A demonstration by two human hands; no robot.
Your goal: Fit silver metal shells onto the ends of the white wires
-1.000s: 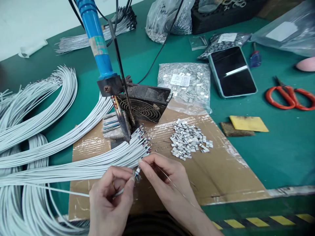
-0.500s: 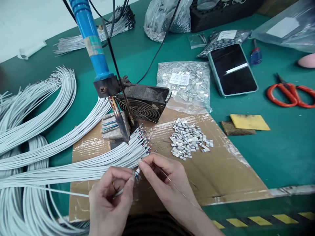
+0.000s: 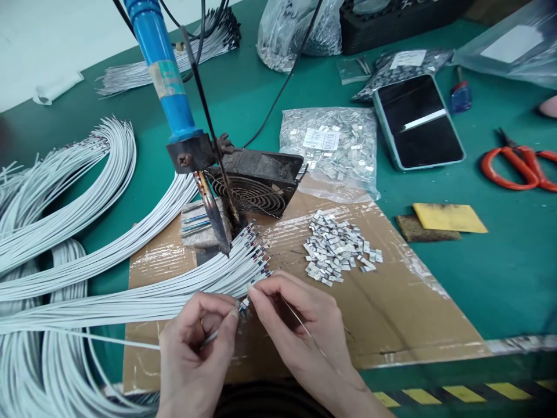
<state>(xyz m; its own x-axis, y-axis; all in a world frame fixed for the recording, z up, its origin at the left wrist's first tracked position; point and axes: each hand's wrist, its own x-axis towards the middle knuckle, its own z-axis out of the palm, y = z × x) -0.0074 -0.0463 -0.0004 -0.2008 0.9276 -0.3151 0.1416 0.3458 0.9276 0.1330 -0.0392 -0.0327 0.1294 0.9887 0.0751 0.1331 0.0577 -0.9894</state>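
Green worktop (image 3: 505, 273) stretches back to a pale wall (image 3: 39, 46), with a flat brown cardboard sheet (image 3: 418, 325) lying at its near side. Over the sheet, the left hand (image 3: 195, 348) is clamped on a thin white cable (image 3: 122, 342), its small metal-and-blue end poking out toward the right hand (image 3: 304, 342). That one has thumb and forefinger pinched together on a fine silvery wire (image 3: 300, 321), just beside the cable end.

Directly beyond them lies a thick bundle of white cables (image 3: 187, 290), and a tilted soldering iron with a blue handle (image 3: 169, 98) stands over it, beside a grimy black fan (image 3: 256, 186). To the right sit a loose heap of small silvery metal pieces (image 3: 342, 249), a yellow sponge (image 3: 452, 217), red-handled scissors (image 3: 513, 168) and a dark-screened phone (image 3: 418, 122).

Behind the heap, a flat clear plastic bag (image 3: 343, 157) holds similar pieces under a white label. Farther back, a bulging clear bag (image 3: 300, 35) contains small metallic parts, and a labelled bag (image 3: 404, 69) holds dark ones.
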